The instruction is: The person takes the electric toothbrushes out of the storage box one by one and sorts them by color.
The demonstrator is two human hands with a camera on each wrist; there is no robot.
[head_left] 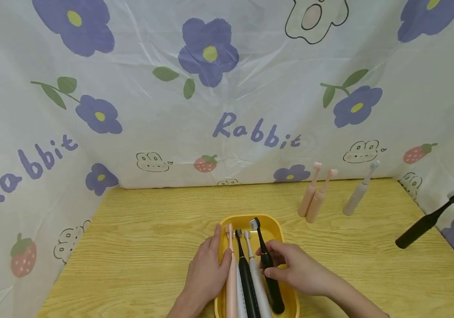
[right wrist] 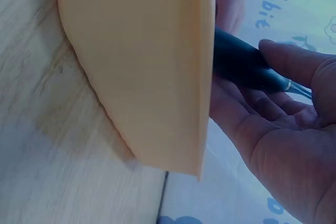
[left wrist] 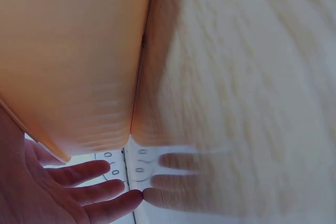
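Note:
A yellow tray (head_left: 272, 221) holds several electric toothbrushes lying lengthwise: a pink toothbrush (head_left: 231, 282), a black toothbrush (head_left: 247, 278) and a light grey toothbrush (head_left: 258, 282), with another pale handle partly hidden between them. My left hand (head_left: 208, 269) rests over the tray's left rim, thumb beside the pink toothbrush; the left wrist view has its fingers extended along the tray's outer wall (left wrist: 68, 61). At the right side of the tray, my right hand (head_left: 296, 267) pinches a second black toothbrush (head_left: 271, 274) by its handle, bristle head pointing away. The right wrist view shows thumb and fingers around this handle (right wrist: 244, 64).
Behind the tray to the right stand two pink toothbrushes (head_left: 313, 198) side by side and a grey toothbrush (head_left: 357, 196). Another black toothbrush (head_left: 425, 225) stands at the far right. A flower-printed cloth (head_left: 211, 132) walls the wood-grain table (head_left: 151, 229) at back and sides.

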